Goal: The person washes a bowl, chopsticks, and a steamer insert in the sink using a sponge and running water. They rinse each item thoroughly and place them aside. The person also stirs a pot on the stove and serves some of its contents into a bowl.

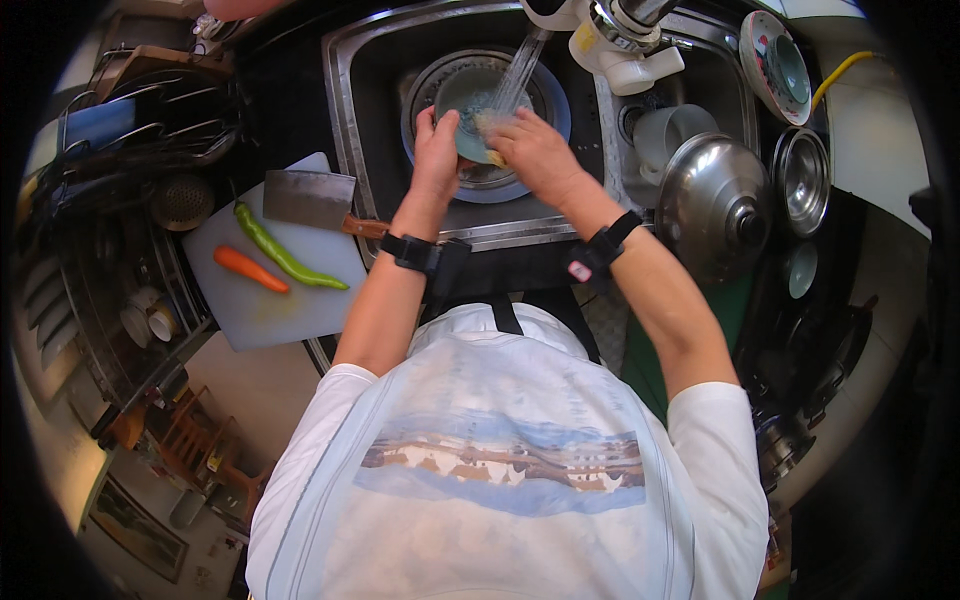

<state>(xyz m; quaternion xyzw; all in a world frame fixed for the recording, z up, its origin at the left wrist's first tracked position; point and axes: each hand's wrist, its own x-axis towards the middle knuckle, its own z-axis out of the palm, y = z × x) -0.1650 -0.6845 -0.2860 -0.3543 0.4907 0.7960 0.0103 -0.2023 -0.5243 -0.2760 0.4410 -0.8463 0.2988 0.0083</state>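
My left hand (437, 154) grips the rim of a pale green bowl (459, 90), tilted in the left basin of the steel sink. Water (519, 75) streams from the faucet (600, 45) into the bowl. Inside the bowl, my right hand (536, 154) presses a yellowish sponge or cloth (495, 157); its fingers are blurred. Beneath both hands sits a metal strainer or basin (424, 90) within a bluish round basin (559, 97).
Left of the sink, a white cutting board (225, 315) bears a cleaver (307, 199), a carrot (251, 268) and a long green pepper (281, 251). On the right are a translucent pitcher (671, 131), a domed steel lid (712, 202), a steel bowl (801, 180) and stacked bowls (776, 67).
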